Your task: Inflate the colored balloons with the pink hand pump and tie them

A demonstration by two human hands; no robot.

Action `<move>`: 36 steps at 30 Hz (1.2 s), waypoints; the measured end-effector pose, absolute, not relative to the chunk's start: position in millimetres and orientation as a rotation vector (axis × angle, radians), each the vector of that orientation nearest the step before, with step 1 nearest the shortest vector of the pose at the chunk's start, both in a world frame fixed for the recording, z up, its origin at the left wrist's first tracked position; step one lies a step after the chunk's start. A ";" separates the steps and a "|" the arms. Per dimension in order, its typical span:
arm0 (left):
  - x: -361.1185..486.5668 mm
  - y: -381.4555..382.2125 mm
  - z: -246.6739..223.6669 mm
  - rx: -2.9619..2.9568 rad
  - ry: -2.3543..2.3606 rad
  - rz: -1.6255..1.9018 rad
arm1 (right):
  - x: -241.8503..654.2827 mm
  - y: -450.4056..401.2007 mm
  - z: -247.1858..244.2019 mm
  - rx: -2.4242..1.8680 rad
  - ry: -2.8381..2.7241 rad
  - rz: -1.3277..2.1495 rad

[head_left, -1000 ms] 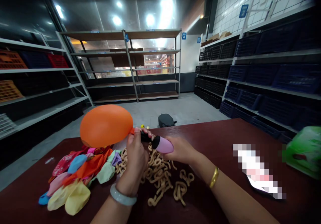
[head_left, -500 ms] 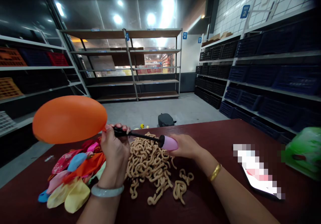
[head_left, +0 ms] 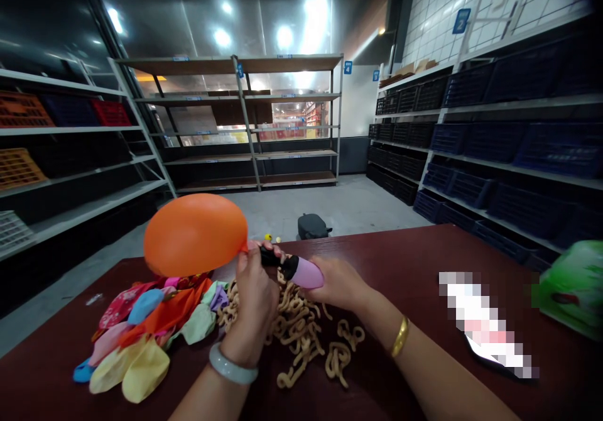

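An inflated orange balloon [head_left: 195,235] is on the nozzle end of a black and pink hand pump [head_left: 306,273]. My left hand [head_left: 257,283] is closed around the balloon's neck and the pump's black front part. My right hand [head_left: 336,283] wraps the pink handle at the other end. Beneath both hands lies a pile of tan, curled, rope-like pieces [head_left: 296,327]. Flat balloons in many colours [head_left: 141,339] lie heaped to the left of my left forearm.
On the dark red table [head_left: 391,251], a blurred-out flat white item [head_left: 490,327] and a green plastic bag [head_left: 575,289] lie at the right. A dark grey bag [head_left: 313,225] is on the floor beyond. Shelves with crates [head_left: 471,188] line the sides.
My left hand has moved right with the orange balloon, toward my right hand. The pump's black rod, seen long before, is now mostly pushed in.
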State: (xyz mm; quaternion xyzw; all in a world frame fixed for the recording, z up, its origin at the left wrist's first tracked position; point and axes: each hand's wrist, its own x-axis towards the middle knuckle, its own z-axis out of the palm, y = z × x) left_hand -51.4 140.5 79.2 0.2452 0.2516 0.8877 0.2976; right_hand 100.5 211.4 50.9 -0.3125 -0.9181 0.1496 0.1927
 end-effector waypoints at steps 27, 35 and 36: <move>-36.7 144.1 67.8 0.564 0.642 2.378 | 93.2 203.5 44.9 -0.884 -2.518 0.238; -104.4 134.1 88.0 0.559 0.682 2.517 | 99.0 221.6 40.0 -0.914 -2.559 0.159; -114.0 131.9 90.3 0.551 0.685 2.548 | 101.4 225.4 39.3 -0.905 -2.563 0.146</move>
